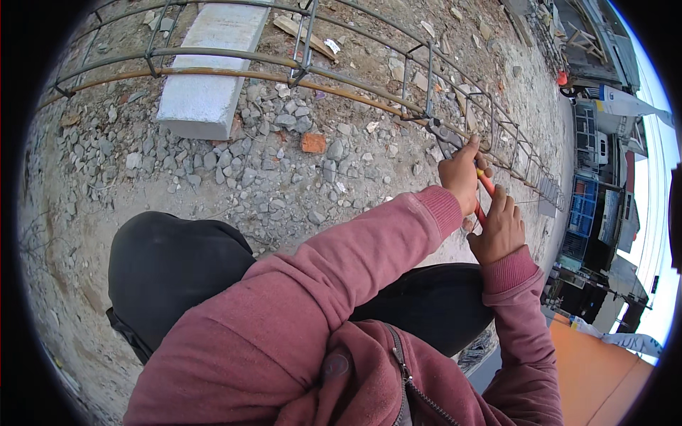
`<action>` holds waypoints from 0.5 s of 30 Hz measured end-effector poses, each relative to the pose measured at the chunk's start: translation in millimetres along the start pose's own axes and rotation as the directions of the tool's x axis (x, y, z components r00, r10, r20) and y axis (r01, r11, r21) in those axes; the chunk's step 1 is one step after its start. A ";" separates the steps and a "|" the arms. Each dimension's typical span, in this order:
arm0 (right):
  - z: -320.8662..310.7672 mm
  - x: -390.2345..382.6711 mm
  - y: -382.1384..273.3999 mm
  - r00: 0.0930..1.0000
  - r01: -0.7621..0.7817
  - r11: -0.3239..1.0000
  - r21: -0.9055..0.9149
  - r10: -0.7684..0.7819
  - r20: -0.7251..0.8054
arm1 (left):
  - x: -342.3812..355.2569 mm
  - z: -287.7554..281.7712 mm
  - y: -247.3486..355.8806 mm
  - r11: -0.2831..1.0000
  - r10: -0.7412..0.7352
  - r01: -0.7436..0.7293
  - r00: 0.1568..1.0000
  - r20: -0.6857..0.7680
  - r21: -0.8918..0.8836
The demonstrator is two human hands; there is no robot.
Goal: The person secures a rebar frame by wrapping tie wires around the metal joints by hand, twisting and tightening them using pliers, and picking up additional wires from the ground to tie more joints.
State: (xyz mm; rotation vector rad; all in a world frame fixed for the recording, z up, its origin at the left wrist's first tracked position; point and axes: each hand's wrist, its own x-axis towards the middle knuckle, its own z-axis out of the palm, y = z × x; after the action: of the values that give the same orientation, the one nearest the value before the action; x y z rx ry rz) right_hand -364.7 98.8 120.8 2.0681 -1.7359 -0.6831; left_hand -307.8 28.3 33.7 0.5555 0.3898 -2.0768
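- Rusty steel rebar cage [341,74] lies on its side across the top of the frame, curving down toward the right edge; long bars with square ties around them.
- Left hand [460,174], right of centre, closed around the upper part of a pair of pliers [447,138], whose grey head sits on the cage's lower bar at a tie crossing.
- Right hand [499,231] just below it, fingers curled on the red handles [486,186]; both hands close together and clamped on the same tool.
- Cannot tell if any tie wire is in the plier head: too small, partly hidden by the left hand.
- Progress, judged: ties in the upper left and centre look set in place and evenly spaced; the hands work at a joint toward the right, with more ties further right, bunched at the far end. Whether those are fastened cannot be told.
- Grey concrete block [206,78] under the cage, upper left, propping it up.
- Ground: loose gravel [284,156] and dirt, a piece of orange brick [313,143] near centre.
- Pink-red sleeves and dark trousers fill the lower half; person squats.
- Buildings along the right rim; orange surface lower right.
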 end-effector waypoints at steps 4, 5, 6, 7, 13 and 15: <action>14.0 12.6 40.2 0.998 0.019 0.980 0.196 -0.008 -0.058 | -2.0 12.9 -12.1 0.996 0.027 -0.032 0.998 -0.053 -0.079; 12.8 14.6 43.5 0.993 -0.051 0.910 0.411 0.003 0.116 | 1.2 3.6 -13.6 0.988 0.111 -0.098 0.987 0.113 -0.117; 9.9 12.8 40.5 0.993 -0.053 0.911 0.410 0.006 0.116 | 4.6 -8.5 -13.7 0.974 0.197 -0.156 0.942 0.271 -0.166; 6.0 13.0 31.0 0.929 -0.197 0.778 0.597 -0.046 0.368 | 17.0 -35.5 -12.2 0.984 0.169 -0.120 0.858 0.484 -0.131; 5.9 5.5 0.5 0.519 -0.826 0.014 0.564 -0.371 0.770 | 0.5 -49.5 7.4 0.909 -0.121 0.371 0.668 0.735 -0.188; 13.7 3.6 -2.6 0.426 -0.903 -0.153 0.402 -0.448 0.786 | -3.8 -47.1 10.8 0.933 -0.168 0.334 0.732 0.660 -0.133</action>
State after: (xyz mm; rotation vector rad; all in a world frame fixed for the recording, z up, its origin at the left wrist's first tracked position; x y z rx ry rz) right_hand -369.9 96.3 107.6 1.1497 -4.4646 0.1937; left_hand -285.8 47.7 -4.8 -0.3967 0.3143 -2.2822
